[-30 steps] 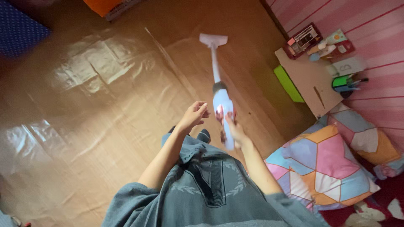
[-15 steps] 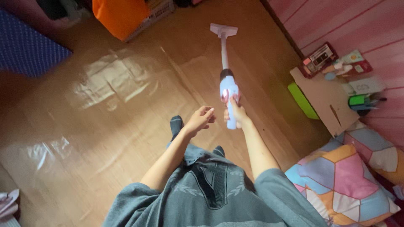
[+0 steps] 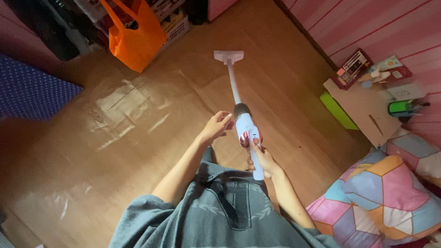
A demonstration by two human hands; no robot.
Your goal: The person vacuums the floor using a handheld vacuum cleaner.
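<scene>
Stick vacuum (image 3: 243,124) drawn nearer, left hand (image 3: 215,126) now beside it

— What's the vacuum (image 3: 243,115) like?
— White stick type, dark collar above a pale body, slanting away from the near grip.
— And its head (image 3: 228,57)?
— Flat on the floor, far centre.
</scene>
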